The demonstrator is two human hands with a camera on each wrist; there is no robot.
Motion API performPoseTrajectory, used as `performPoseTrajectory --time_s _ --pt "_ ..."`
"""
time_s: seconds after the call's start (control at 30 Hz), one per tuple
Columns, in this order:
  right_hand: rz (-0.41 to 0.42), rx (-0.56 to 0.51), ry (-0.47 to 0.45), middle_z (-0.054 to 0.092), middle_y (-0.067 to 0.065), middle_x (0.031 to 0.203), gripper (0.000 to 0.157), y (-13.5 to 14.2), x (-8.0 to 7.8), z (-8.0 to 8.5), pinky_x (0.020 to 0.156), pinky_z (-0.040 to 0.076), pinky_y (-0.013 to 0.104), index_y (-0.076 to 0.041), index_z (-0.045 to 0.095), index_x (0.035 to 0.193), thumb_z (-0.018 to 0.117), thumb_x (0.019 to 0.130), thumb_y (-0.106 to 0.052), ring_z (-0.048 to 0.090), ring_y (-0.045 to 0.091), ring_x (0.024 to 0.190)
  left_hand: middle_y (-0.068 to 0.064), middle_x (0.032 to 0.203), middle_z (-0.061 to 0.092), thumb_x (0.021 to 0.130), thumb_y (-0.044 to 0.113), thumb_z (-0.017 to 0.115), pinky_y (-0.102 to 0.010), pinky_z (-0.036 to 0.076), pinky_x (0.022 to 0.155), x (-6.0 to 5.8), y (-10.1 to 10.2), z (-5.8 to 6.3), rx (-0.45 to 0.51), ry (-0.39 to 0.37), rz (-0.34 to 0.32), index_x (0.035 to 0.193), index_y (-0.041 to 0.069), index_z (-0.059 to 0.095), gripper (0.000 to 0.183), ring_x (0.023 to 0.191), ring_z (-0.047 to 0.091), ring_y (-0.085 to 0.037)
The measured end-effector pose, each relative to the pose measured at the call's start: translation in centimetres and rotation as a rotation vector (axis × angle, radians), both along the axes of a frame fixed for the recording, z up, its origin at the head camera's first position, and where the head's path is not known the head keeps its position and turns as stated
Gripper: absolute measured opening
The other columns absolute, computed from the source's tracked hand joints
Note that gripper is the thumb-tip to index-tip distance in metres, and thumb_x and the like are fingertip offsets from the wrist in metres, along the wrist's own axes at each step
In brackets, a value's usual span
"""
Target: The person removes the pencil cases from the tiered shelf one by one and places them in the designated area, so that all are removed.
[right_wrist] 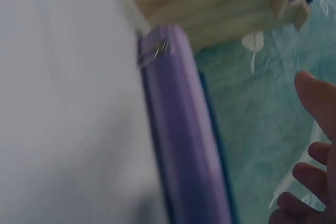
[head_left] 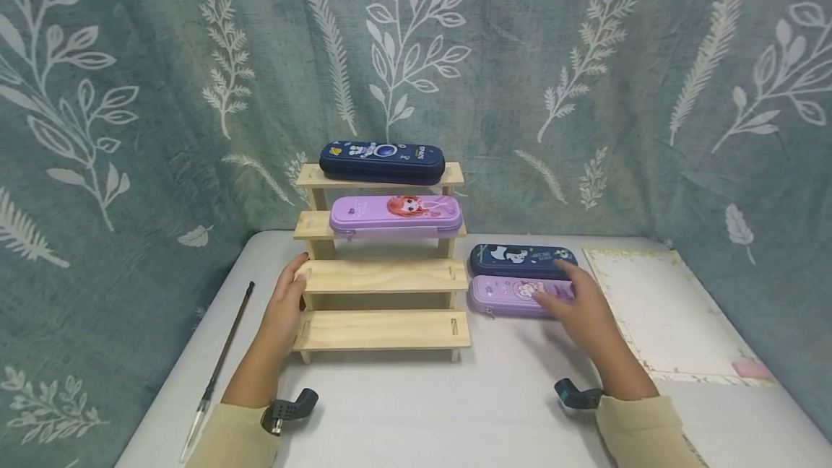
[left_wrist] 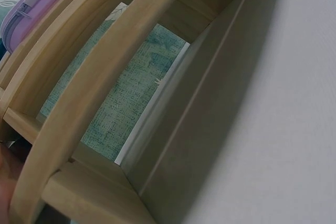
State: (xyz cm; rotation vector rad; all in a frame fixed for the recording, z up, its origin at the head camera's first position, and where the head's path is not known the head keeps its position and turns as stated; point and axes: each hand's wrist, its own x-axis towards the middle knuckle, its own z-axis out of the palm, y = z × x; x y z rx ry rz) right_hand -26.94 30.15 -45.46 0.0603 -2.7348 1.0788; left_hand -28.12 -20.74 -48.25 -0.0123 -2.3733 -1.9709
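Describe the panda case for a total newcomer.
Start at the stepped wooden rack on the white table. Just right of it, on the table near the right hand, a lilac case lies in front; the panda case is directly behind it. It's dark blue with a panda on its lid, unlike the dark blue space case on the rack's top step.

Left hand (head_left: 282, 313); right hand (head_left: 583, 309) (thumb (right_wrist: 319, 103) apart)

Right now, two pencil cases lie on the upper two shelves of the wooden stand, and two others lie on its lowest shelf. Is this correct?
Not entirely: the other two, the dark blue panda case and the light purple case, lie on the table beside the wooden stand, as the head view shows. The first part is correct.
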Motion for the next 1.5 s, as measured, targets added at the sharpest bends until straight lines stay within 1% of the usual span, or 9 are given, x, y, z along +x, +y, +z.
performPoseTrajectory --time_s 0.3,0.63,0.7,0.8,0.93,1.07,1.2,1.33,1.5 --pt "0.162 0.082 0.016 0.036 0.023 0.165 0.09 -5.2 -1.0 5.4 0.114 0.039 0.069 -0.013 0.035 0.163 0.08 0.093 -0.045 0.041 0.051 0.145 0.003 0.175 0.017 0.115 0.042 0.026 -0.058 0.011 0.131 0.0 0.0 0.3 0.0 0.002 0.005 0.165 0.04 0.024 0.05 0.162 0.013 -0.026" --pt "0.273 0.132 0.067 0.038 0.014 0.166 0.092 -10.0 -3.0 9.6 0.115 0.042 0.063 -0.014 0.036 0.163 0.084 0.09 -0.043 0.045 0.041 0.146 0.003 0.175 0.018 0.115 0.038 0.025 -0.056 0.011 0.131 -0.3 0.0 -0.1 -0.012 0.001 -0.003 0.166 0.037 0.024 0.051 0.163 0.011 -0.025" --pt "0.29 0.143 0.081 0.038 0.013 0.166 0.092 -10.9 -3.4 10.4 0.116 0.042 0.062 -0.014 0.036 0.163 0.085 0.089 -0.041 0.044 0.04 0.146 0.002 0.175 0.017 0.115 0.035 0.024 -0.056 0.011 0.131 -0.1 0.2 0.3 -0.018 -0.015 0.001 0.166 0.035 0.023 0.051 0.163 0.011 -0.025" --pt "0.3 0.126 0.099 0.04 0.014 0.164 0.093 -12.2 -4.3 11.2 0.115 0.044 0.061 -0.015 0.037 0.162 0.087 0.088 -0.039 0.046 0.04 0.145 -0.001 0.175 0.017 0.116 0.031 0.024 -0.056 0.012 0.131 0.9 0.7 1.7 -0.022 -0.031 0.005 0.167 0.032 0.022 0.052 0.163 0.011 -0.027" --pt "0.311 0.051 0.115 0.041 0.015 0.162 0.093 -13.3 -5.6 11.8 0.118 0.043 0.056 -0.015 0.039 0.161 0.088 0.086 -0.038 0.045 0.04 0.146 -0.002 0.175 0.017 0.116 0.03 0.024 -0.056 0.012 0.131 1.8 1.1 3.0 -0.009 -0.041 0.003 0.167 0.03 0.022 0.052 0.163 0.012 -0.028" --pt "0.306 0.03 0.124 0.044 0.015 0.16 0.094 -14.2 -6.4 11.9 0.118 0.043 0.055 -0.014 0.039 0.161 0.089 0.085 -0.039 0.046 0.038 0.146 -0.002 0.175 0.017 0.116 0.029 0.024 -0.056 0.011 0.131 1.8 1.0 2.9 0.001 -0.042 0.001 0.168 0.029 0.022 0.052 0.163 0.011 -0.028" --pt "0.296 0.034 0.132 0.045 0.016 0.159 0.095 -14.9 -7.1 11.7 0.12 0.039 0.059 -0.011 0.04 0.16 0.09 0.084 -0.041 0.043 0.037 0.147 0.0 0.175 0.016 0.116 0.031 0.023 -0.055 0.011 0.131 1.0 0.6 1.7 -0.01 -0.037 0.006 0.167 0.031 0.021 0.052 0.163 0.011 -0.027" --pt "0.277 0.001 0.101 0.042 0.017 0.16 0.098 -15.6 -7.6 11.4 0.123 0.033 0.059 -0.011 0.039 0.16 0.091 0.082 -0.041 0.038 0.036 0.15 0.002 0.175 0.016 0.116 0.035 0.024 -0.055 0.012 0.131 0.1 0.1 0.3 -0.015 -0.02 0.012 0.167 0.036 0.022 0.051 0.163 0.011 -0.025" --pt "0.26 -0.029 0.073 0.046 0.017 0.151 0.097 -15.9 -8.0 11.0 0.119 0.039 0.054 -0.008 0.043 0.156 0.094 0.079 -0.041 0.044 0.032 0.141 0.004 0.175 0.018 0.115 0.04 0.026 -0.055 0.013 0.131 -0.1 0.0 -0.1 -0.015 -0.015 0.018 0.165 0.041 0.024 0.05 0.163 0.012 -0.024"
